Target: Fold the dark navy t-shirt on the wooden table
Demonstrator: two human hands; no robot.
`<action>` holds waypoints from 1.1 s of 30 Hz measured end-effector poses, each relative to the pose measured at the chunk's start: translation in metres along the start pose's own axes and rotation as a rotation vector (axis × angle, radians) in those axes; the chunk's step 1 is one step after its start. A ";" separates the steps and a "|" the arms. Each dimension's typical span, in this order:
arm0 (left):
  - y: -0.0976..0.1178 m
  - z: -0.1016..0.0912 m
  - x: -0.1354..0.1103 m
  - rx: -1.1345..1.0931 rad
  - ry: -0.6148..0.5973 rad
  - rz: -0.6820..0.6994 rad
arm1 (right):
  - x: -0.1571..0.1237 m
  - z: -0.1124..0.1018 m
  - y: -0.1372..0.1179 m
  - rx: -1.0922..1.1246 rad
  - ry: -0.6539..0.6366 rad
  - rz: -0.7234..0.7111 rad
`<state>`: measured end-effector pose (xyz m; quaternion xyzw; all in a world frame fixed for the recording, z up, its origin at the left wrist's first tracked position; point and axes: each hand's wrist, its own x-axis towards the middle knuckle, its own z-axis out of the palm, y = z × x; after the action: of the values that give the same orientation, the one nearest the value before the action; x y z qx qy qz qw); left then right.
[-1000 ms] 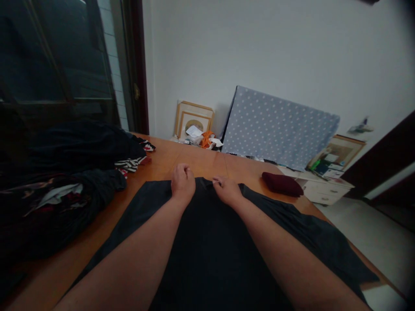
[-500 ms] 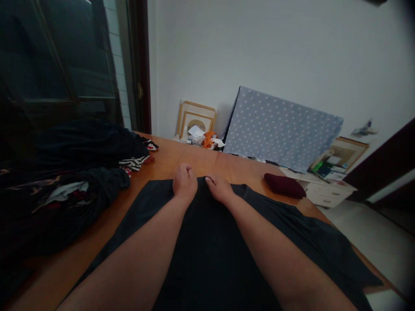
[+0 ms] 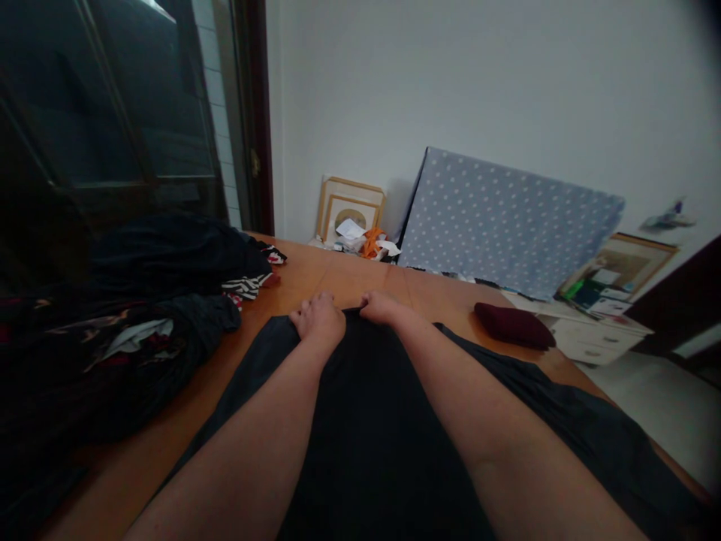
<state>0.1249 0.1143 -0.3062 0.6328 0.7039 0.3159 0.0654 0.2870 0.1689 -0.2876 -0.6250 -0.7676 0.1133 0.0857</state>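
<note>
A black garment (image 3: 388, 451) lies spread over the wooden table, reaching toward me and out to the right. Both my arms stretch across it to its far edge. My left hand (image 3: 319, 319) rests on that edge, with its fingers spread and lying over the cloth. Just to the right, my right hand (image 3: 380, 308) is closed, its fingers pinching the same edge. A short strip of the hem shows between the two hands. The kind of garment is not clear.
A heap of dark clothes (image 3: 185, 255) covers the left of the wooden table (image 3: 315, 274). A folded maroon cloth (image 3: 514, 325) sits at the right. Beyond stand a polka-dot covered panel (image 3: 507, 222), a picture frame (image 3: 352, 203) and a white drawer cabinet (image 3: 597, 338).
My left hand has gone from a fist to spread fingers on the cloth. My right hand has shifted slightly at the far edge, its fingers curled. The view has turned a little left.
</note>
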 end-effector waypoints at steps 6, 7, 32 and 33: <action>-0.005 -0.005 0.005 0.163 -0.035 0.016 | -0.001 0.001 0.004 0.040 0.102 0.039; -0.005 -0.006 0.006 0.179 -0.024 0.019 | -0.002 0.002 0.003 0.039 0.114 0.053; -0.006 0.010 -0.001 0.066 -0.089 0.204 | -0.122 0.014 0.033 -0.038 0.148 -0.006; -0.006 0.009 0.003 0.012 -0.070 0.182 | -0.130 0.016 0.028 -0.029 0.168 -0.021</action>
<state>0.1239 0.1201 -0.3159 0.7051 0.6428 0.2939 0.0572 0.3350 0.0463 -0.3095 -0.6253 -0.7659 0.0483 0.1420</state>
